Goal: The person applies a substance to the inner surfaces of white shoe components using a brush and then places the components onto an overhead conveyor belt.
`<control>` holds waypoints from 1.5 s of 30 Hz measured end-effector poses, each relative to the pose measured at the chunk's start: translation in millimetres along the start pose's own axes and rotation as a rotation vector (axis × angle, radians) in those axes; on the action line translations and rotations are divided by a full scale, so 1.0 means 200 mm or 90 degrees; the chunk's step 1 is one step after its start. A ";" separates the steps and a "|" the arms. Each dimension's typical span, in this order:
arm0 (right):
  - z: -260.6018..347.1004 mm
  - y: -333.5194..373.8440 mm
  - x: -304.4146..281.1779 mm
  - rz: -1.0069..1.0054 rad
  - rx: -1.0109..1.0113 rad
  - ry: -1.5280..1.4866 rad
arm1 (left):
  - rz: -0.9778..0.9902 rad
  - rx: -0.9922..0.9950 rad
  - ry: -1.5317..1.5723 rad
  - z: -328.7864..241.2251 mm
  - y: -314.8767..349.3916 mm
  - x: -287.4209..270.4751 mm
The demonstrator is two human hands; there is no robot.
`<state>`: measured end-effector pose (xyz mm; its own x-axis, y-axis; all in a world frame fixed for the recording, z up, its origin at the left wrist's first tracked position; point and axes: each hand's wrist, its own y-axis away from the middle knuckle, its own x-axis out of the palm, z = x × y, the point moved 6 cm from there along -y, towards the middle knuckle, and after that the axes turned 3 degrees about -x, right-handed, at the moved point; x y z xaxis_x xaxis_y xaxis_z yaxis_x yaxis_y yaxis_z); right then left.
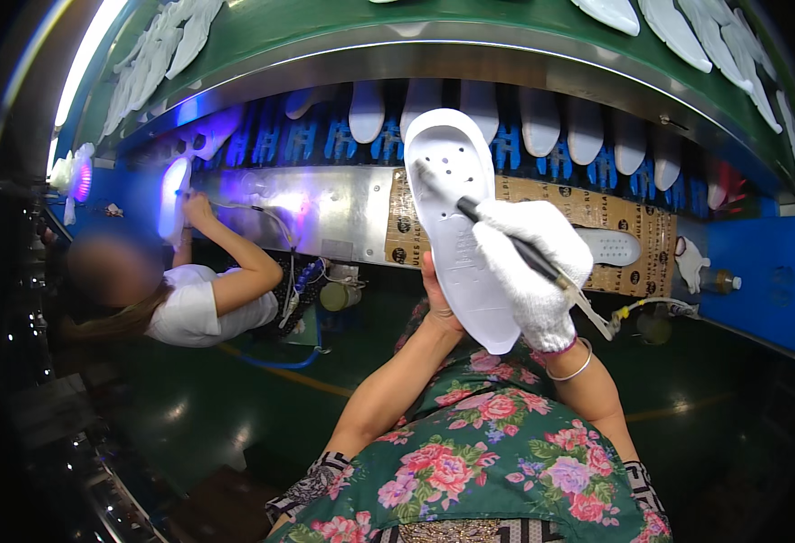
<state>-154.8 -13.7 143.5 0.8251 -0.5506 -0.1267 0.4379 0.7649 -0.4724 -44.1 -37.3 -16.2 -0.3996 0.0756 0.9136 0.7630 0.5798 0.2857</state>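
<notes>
A long white shoe sole [461, 258] with a row of small holes in its upper part is tilted upright in front of me. My bare left hand [440, 294] grips its left edge near the lower end, fingers mostly hidden behind it. My right hand [542, 262], in a white knit glove, is closed around a black-handled brush [468, 208] that trails a thin pale tube. The brush's grey tip is blurred and lies over the upper half of the sole; whether it touches cannot be told. Another white sole [616, 246] with holes lies on cardboard [651, 222] to the right.
A metal bench [339, 204] runs ahead, below a row of white soles [539, 127] above blue holders. At left a co-worker [203, 294] handles a lit white sole [173, 195]. A white glove [690, 262] and a blue panel [768, 281] are at right. White pieces rest on a green shelf [316, 32].
</notes>
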 end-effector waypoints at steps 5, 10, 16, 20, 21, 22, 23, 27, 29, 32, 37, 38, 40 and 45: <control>0.07 0.01 0.09 -0.003 -0.088 0.096 | 0.023 0.016 -0.009 -0.07 -0.03 0.00; -0.04 0.00 0.04 -0.080 0.009 -0.022 | -0.038 0.048 -0.042 -0.09 -0.08 0.03; 0.04 0.05 0.13 -0.010 -0.071 0.121 | 0.229 -0.012 0.042 -0.12 -0.16 0.14; -0.11 0.05 0.04 -0.065 0.029 -0.034 | 0.061 0.111 -0.063 -0.20 -0.18 0.12; -0.12 0.06 0.03 -0.104 0.089 -0.081 | 0.051 0.139 -0.015 -0.22 -0.18 0.13; -0.08 0.05 0.03 -0.076 -0.006 0.001 | 0.111 0.127 -0.017 -0.22 -0.19 0.14; -0.04 0.05 0.05 -0.046 -0.101 0.083 | 0.171 0.114 -0.019 -0.23 -0.19 0.16; -0.01 0.10 0.12 0.066 -0.073 0.024 | 0.262 0.001 0.011 -0.20 -0.18 0.20; -0.07 0.09 0.07 0.031 0.022 -0.035 | 0.134 0.120 0.064 -0.25 -0.19 0.18; -0.05 0.10 0.07 -0.001 -0.006 0.005 | 0.141 0.106 0.065 -0.25 -0.20 0.19; 0.01 0.14 0.12 0.133 -0.043 -0.029 | 0.363 0.011 0.061 -0.26 -0.19 0.25; -0.01 0.13 0.10 0.134 -0.014 -0.060 | 0.323 0.024 0.073 -0.27 -0.20 0.23; -0.07 0.14 0.07 0.129 0.108 -0.057 | 0.153 0.065 0.166 -0.28 -0.20 0.21; 0.02 0.19 0.12 0.205 -0.096 0.040 | 0.322 -0.016 0.141 -0.28 -0.18 0.22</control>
<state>-116.4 3.7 125.8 0.8867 -0.3124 -0.3408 0.0979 0.8474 -0.5219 -60.6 -100.1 30.0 0.1344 0.1650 0.9771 0.8450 0.4959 -0.2000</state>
